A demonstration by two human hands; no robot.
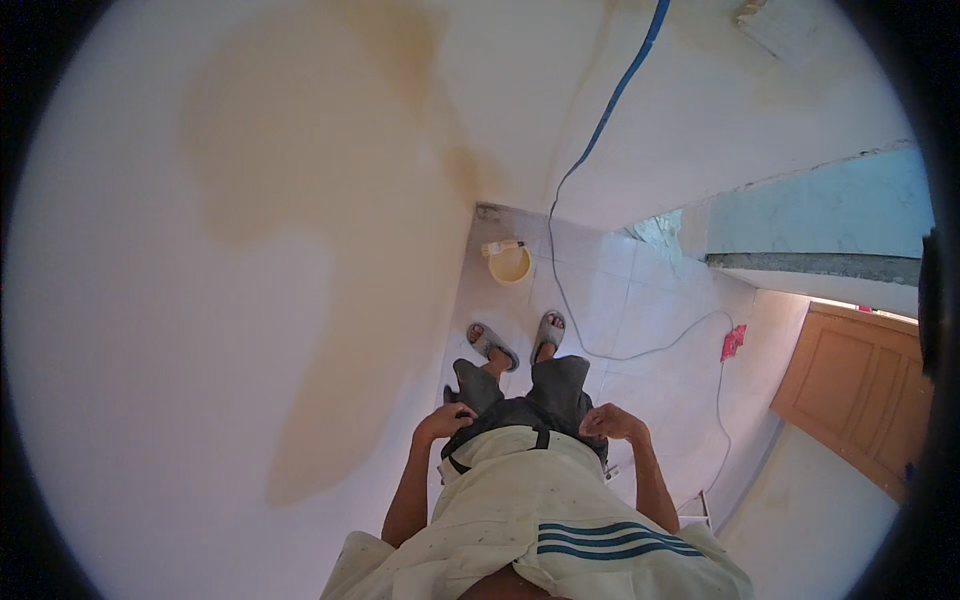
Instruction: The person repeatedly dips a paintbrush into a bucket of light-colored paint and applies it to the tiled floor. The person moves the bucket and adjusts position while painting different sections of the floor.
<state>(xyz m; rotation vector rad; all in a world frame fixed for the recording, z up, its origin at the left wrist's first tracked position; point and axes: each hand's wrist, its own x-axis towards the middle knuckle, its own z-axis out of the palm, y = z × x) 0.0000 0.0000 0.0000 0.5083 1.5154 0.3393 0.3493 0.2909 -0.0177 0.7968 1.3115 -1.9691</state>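
My left hand [447,420] is closed at the left side of my dark trousers [562,388], its fingertips bent in and pinching the cloth. On the other side, my right hand [612,422] also has curled fingers against the trouser fabric by the hip. Ahead of my feet, close to the wall corner, stands a small yellow bucket [510,265]. Across its far rim lies a paint brush [500,247]. Grey slippers [549,336] are on my feet.
The left wall [300,300] bears large tan patches. A blue cable [610,110] hangs down the far wall; its grey stretch [625,357] crosses the tiled floor past a red item [734,343]. At right are a wooden door [850,380] and a light blue ledge [815,205].
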